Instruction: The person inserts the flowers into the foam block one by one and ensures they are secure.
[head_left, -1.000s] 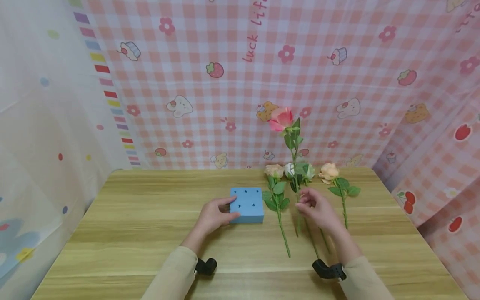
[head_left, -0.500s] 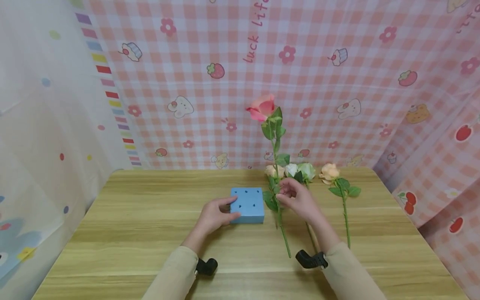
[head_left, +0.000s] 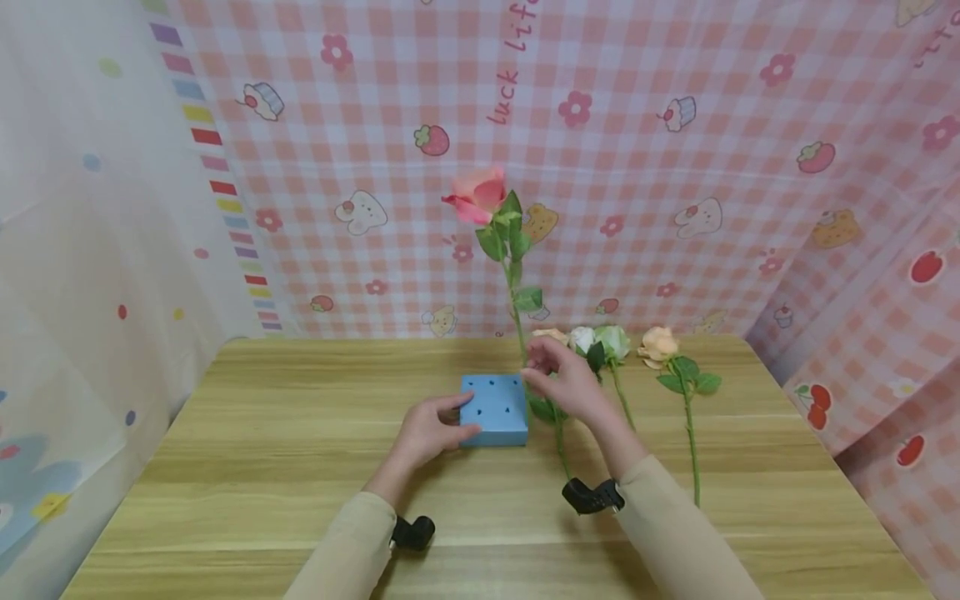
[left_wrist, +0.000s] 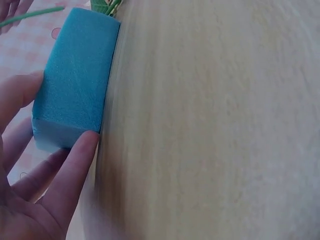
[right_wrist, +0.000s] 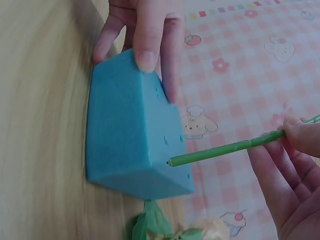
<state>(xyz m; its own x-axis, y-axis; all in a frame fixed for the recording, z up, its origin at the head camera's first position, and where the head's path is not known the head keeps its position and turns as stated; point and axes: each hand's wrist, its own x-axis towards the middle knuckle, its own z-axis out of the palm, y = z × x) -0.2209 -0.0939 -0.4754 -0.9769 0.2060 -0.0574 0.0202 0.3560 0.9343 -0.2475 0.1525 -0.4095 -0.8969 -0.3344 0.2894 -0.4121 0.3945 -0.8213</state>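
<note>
Right hand point(head_left: 562, 379) has a snug pinch on the pink rose point(head_left: 478, 197) low on its stem point(right_wrist: 215, 151), probably for control, bare end near the blue foam block point(head_left: 492, 400), which the left hand point(head_left: 424, 429) clasps on the tabletop point(head_left: 285, 483), I'd guess so it won't slide.

Wood-grain worktop point(head_left: 247, 467) stretching left to right, and at its far right side lie a white flower point(head_left: 582, 339), a green flower point(head_left: 613, 342) just beside it, then a peach flower point(head_left: 660, 343) farther right! Behind them hangs a pink checked cloth point(head_left: 420, 75), cartoon-printed; over left, a dotted white curtain point(head_left: 90, 250).
</note>
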